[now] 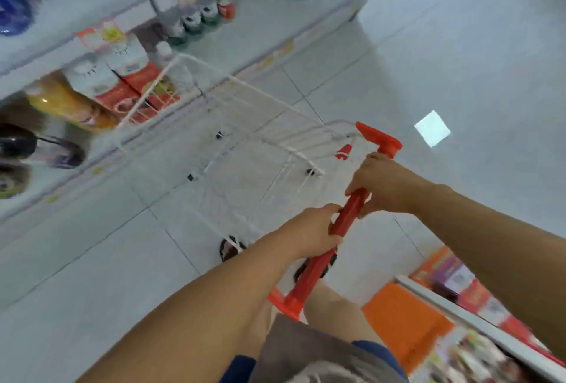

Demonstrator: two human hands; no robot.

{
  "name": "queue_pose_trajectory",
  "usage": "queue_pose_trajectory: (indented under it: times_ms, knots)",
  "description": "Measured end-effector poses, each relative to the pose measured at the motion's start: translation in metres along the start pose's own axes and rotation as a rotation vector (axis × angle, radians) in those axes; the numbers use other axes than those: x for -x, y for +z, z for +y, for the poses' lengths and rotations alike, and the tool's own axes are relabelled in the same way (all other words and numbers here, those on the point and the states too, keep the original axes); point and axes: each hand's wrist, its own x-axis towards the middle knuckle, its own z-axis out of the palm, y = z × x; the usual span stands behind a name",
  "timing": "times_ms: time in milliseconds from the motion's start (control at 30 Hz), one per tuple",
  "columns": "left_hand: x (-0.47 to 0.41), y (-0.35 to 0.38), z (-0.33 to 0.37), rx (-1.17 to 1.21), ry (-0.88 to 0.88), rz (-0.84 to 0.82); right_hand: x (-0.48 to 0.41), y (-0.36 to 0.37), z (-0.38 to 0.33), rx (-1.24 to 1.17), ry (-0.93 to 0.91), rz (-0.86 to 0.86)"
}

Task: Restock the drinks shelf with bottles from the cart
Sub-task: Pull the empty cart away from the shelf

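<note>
Both hands, our left hand (315,229) and right hand (378,183), are clamped on the red handle (346,219) of the cart (245,125), whose basket looks empty. We judge we're wheeling it; next, park beside the drinks shelf (263,15) ahead-left.

Cart (245,125): white wire basket, red handle bar (346,217) with red end caps, small black wheels; stands on pale floor tiles, its front just beside the shelf (275,42). Basket looks bare. Shelf: white, low; dark-capped bottles (199,20) in a row, blurred.
</note>
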Motion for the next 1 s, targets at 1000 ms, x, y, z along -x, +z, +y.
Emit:
queue_pose_trajectory:
  times_ms: [1000]
  knots:
    - [-0.342,0.083,0.326,-1.267,0.28,0.233,0.221,0.228,0.262,-0.906,1.132,0.648]
